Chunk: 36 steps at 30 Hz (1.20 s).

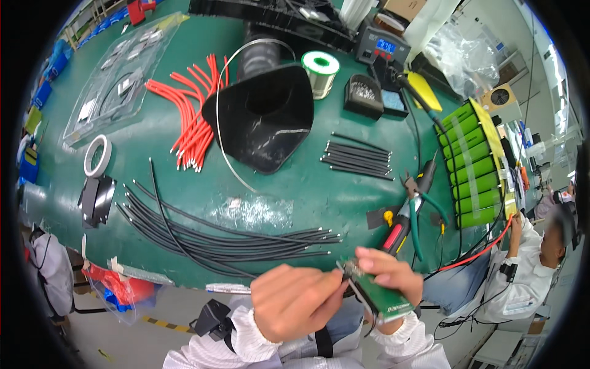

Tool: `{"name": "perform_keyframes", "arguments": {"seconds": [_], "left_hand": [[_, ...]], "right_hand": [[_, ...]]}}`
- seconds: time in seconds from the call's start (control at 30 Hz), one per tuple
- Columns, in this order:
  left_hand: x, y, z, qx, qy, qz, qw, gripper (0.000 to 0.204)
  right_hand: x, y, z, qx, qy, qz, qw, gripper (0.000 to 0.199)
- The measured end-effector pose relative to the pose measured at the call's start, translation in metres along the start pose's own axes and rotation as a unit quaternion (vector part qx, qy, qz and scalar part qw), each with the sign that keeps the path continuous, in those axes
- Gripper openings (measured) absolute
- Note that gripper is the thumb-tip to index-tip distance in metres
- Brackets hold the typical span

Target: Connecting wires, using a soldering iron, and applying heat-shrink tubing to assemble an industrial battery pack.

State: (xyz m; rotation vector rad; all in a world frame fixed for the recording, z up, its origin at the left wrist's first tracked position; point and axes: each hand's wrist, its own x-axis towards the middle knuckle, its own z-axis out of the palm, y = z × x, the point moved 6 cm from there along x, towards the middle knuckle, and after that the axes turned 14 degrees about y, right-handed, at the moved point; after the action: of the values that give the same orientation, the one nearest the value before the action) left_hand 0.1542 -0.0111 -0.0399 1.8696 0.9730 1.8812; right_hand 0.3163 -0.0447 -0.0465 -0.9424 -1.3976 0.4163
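My right hand grips a green circuit board, thumb and fingers on its edges, close above the table's front edge. At the board's upper left end, the fingers of my left hand are pinched together. What they hold, if anything, is hidden. Just beyond my hands lie a bundle of black wires with bare tips and a red-and-black handled tool. Cutting pliers with green handles rest across that tool.
A black funnel-shaped hood stands mid-table, beside red wires and a solder spool. Short black wires lie right of it. Green cells form a pack at the right. White tape lies left. A co-worker sits at the right.
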Motion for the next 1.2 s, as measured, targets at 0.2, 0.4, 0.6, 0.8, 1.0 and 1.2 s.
{"name": "perform_keyframes", "arguments": {"seconds": [0.2, 0.4, 0.6, 0.8, 1.0, 1.2], "left_hand": [[-0.006, 0.006, -0.005, -0.017, 0.016, 0.036, 0.999, 0.027], [-0.012, 0.004, -0.007, -0.025, 0.02, 0.032, 0.999, 0.035], [-0.017, 0.006, -0.006, -0.006, 0.016, 0.038, 0.999, 0.032], [-0.014, 0.007, -0.005, 0.03, -0.026, 0.053, 0.998, 0.03], [-0.008, 0.011, -0.005, 0.021, -0.028, 0.028, 0.999, 0.028], [0.0, 0.009, -0.002, 0.063, -0.049, -0.004, 0.997, 0.027]], "right_hand": [[-0.003, -0.009, 0.002, -0.019, -0.004, -0.046, 0.999, 0.025], [0.002, -0.01, 0.002, -0.029, -0.02, -0.063, 0.997, 0.027], [-0.001, -0.007, 0.003, -0.039, -0.025, -0.061, 0.997, 0.034], [-0.001, -0.008, 0.001, -0.089, -0.072, -0.059, 0.992, 0.035], [-0.001, -0.013, 0.004, -0.069, -0.014, -0.051, 0.996, 0.039], [-0.009, -0.008, 0.007, -0.11, 0.057, 0.033, 0.992, 0.043]]}}
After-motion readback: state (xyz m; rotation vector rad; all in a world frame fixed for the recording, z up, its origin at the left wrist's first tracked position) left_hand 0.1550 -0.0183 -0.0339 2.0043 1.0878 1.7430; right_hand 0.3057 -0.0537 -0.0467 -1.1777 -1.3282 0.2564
